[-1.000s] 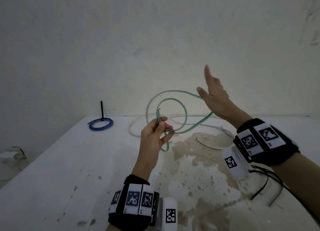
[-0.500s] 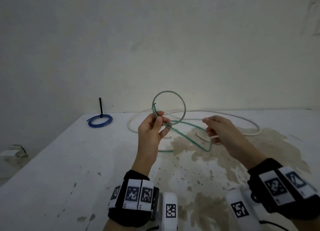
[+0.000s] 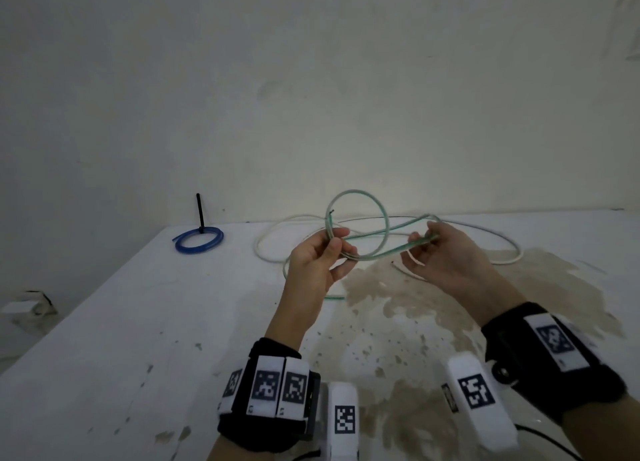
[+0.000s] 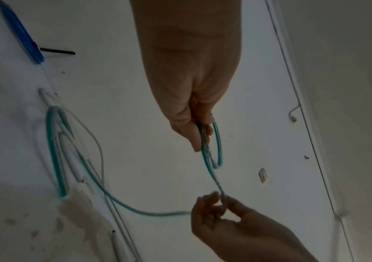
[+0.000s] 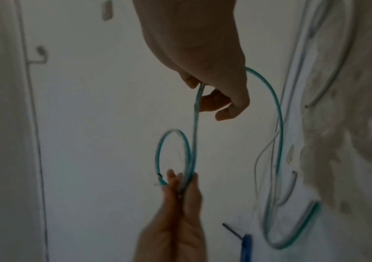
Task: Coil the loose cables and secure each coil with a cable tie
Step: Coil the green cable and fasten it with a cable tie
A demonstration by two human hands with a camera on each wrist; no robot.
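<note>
A green cable (image 3: 375, 201) is held up over the table, with one round loop standing above my left hand (image 3: 334, 244). That hand pinches the loop's crossing between thumb and fingers; the same pinch shows on the green cable (image 4: 205, 141) in the left wrist view. My right hand (image 3: 424, 239) pinches a further stretch of the green cable (image 5: 197, 99), and the rest trails down to the table. A white cable (image 3: 498, 242) lies loose behind both hands. A blue coil (image 3: 199, 241) with a black cable tie (image 3: 200, 213) standing up from it rests at the far left.
The white table (image 3: 121, 339) has a large brown stain (image 3: 398, 305) under and in front of the hands. A plain wall stands right behind the table. A small white fitting (image 3: 20, 308) sits below the table's left edge.
My right hand came down from high in the air, took hold of the green cable and has brought it up toward the left hand. The left hand kept holding the loop.
</note>
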